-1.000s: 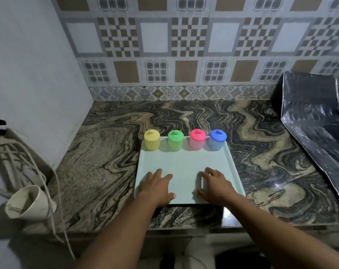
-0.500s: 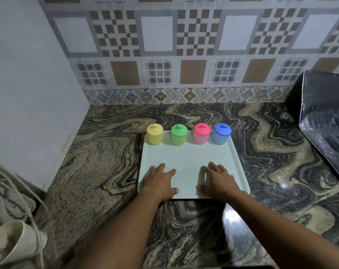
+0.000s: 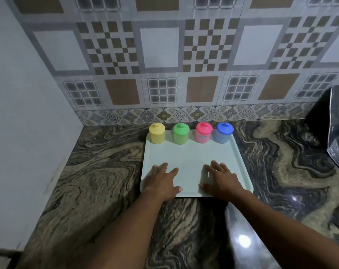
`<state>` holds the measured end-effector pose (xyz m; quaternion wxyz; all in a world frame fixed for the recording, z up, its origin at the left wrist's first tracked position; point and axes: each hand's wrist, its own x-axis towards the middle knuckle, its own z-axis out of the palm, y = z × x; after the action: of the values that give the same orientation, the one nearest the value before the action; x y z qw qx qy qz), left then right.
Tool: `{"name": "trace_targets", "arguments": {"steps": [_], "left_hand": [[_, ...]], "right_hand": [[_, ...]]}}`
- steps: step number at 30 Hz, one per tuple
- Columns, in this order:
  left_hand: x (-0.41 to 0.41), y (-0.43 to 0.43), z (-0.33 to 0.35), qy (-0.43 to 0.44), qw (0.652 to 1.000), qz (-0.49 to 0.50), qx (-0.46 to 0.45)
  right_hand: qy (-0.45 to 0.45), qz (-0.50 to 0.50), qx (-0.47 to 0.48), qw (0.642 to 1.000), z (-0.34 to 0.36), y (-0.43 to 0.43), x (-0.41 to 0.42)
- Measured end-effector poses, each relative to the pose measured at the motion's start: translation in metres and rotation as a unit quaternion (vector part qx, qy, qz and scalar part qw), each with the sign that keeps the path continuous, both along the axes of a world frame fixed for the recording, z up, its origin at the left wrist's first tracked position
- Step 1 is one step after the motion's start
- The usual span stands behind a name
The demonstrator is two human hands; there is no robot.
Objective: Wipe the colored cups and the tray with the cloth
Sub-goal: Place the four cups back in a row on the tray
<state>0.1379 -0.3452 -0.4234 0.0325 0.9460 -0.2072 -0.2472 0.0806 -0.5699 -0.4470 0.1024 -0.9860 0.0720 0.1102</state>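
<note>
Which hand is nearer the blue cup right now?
Right. The right hand lies flat on the tray, almost straight below the blue cup. The left hand rests flat toward the tray's left side, farther off.

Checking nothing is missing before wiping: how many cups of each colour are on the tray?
Yellow cup: 1
Green cup: 1
Pink cup: 1
Blue cup: 1
Total: 4 cups, in a row along the far edge of the tray.
</note>
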Motion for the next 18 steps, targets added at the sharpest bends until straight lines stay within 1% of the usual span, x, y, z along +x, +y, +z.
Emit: {"name": "trace_targets", "arguments": {"steps": [8,18], "left_hand": [[0.052,-0.009,-0.004,0.005,1.000,-0.008,0.019],[0.057,-0.011,-0.005,0.010,0.999,-0.012,0.030]], "right_hand": [[0.013,0.002,0.000,1.000,-0.008,-0.013,0.053],[0.044,-0.010,0.009,0.999,-0.008,-0.017,0.058]]}}
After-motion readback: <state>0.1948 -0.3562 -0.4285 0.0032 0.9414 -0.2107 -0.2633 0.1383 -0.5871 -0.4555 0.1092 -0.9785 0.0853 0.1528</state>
